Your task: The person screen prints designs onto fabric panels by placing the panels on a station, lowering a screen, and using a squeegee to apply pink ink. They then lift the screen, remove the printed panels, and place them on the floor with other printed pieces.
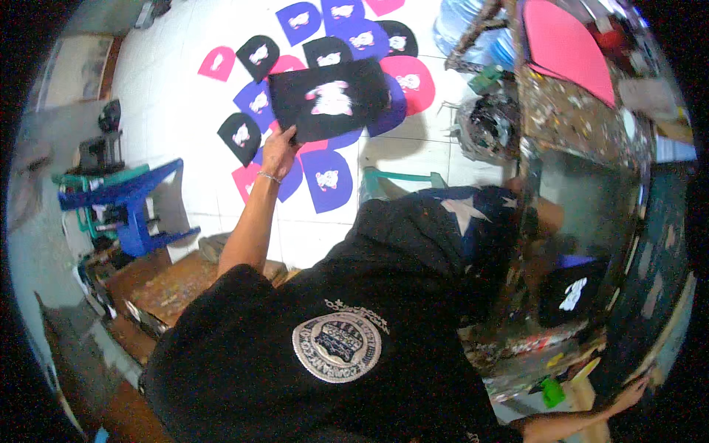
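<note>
My left hand (281, 153) grips the near edge of a black fabric panel (362, 96) with a white and pink cartoon print, held up over the floor. Below and around it, many rounded fabric pieces lie spread on white tiles, such as a purple piece (329, 181), a pink piece (415, 85) and a black piece (240, 138), with similar prints. At the lower right, my right hand (629, 397) is at the end of a dark wood-edged frame (657, 273), its fingers closed on the edge. Beside that frame lies a black piece with a white print (572, 295).
A stained worktable (569, 111) on the right bears a pink piece (569, 48). A plastic-lined bin (489, 125) and clear water jugs (473, 33) stand beside it. An overturned blue stool (136, 207) and a wooden bench (170, 284) are at left. A green item (552, 393) lies near my right forearm.
</note>
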### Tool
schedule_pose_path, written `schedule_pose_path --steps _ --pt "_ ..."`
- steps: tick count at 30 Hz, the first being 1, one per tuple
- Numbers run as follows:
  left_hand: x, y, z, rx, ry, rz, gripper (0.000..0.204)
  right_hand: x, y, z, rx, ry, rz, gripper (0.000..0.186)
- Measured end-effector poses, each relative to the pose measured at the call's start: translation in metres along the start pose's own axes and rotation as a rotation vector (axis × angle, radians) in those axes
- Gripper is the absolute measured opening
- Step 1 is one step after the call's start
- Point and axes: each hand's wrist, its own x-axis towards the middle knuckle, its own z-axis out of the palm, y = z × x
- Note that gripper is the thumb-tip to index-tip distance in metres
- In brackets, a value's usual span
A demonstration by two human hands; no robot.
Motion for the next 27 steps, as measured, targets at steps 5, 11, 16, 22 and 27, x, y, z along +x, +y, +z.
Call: schedule_pose_path --steps 5,11,16,22,27 --pt "0.035 -0.154 -0.166 -0.691 0.520 -0.181 0.018 -0.003 -0.080 0.003 0.044 0.084 0.001 0.053" --pt "0.025 -0.363 -0.304 1.051 0.524 0.031 0.046 -0.035 -0.166 0.015 -0.102 0.121 0.306 0.054" --pt "-0.069 -0.403 -0.199 1.309 0.457 -0.416 0.051 -0.030 -0.140 -0.013 -0.217 0.171 0.178 0.057" --pt "-0.118 -0.447 -0.174 0.596 0.539 -0.750 0.044 -0.025 -0.134 0.023 -0.293 0.218 -0.215 0.050" --pt "-0.041 -0.358 -0.107 0.567 0.498 -0.422 0.038 -0.028 -0.096 0.030 -0.208 0.224 -0.034 0.047"
